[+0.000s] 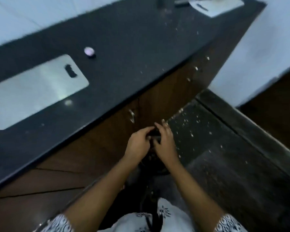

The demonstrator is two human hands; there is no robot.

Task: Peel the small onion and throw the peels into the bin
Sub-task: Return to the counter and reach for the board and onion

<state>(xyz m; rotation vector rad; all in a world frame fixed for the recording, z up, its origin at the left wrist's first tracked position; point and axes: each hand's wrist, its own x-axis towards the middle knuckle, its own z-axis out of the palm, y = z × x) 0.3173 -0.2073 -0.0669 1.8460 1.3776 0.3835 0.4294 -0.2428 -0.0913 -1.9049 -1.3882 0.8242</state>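
A small, pale purple peeled onion [89,51] rests on the black countertop [132,52], just beyond the steel cutting board [35,91]. Both my hands are held low in front of the brown cabinet, well away from the onion. My left hand [137,141] has its fingers curled and pinched toward my right hand [165,139], whose fingers are spread. The fingertips meet over a dark round bin [157,166] on the floor. The frame is blurred, so I cannot make out any peel between the fingers.
Cabinet doors with metal handles [131,115] stand right behind my hands. At the counter's far end lie a white board [224,5] and dark utensils. The speckled dark floor [208,139] lies to the right, with a wall beyond it.
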